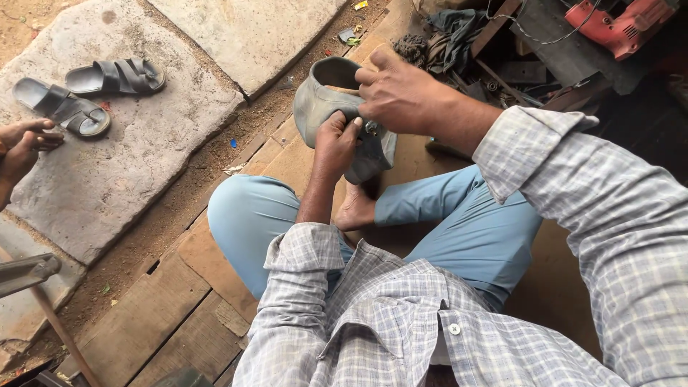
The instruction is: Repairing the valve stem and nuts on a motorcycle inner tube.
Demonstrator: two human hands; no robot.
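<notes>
Both hands [373, 115] around grey tube [322, 100]

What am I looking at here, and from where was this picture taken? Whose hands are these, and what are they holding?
There is no machine: a camera worn on a person's head looks down at their own lap. The person sits cross-legged on wooden boards, in a checked shirt and blue trousers. Both hands hold a folded grey rubber inner tube. The left hand grips it from below; the right hand comes from above, its fingers pressed on the rubber near a small metal valve. Beside the boards lie stone slabs with a pair of grey sandals. At the left edge are another person's hands. A red power tool lies top right among clutter.
</notes>
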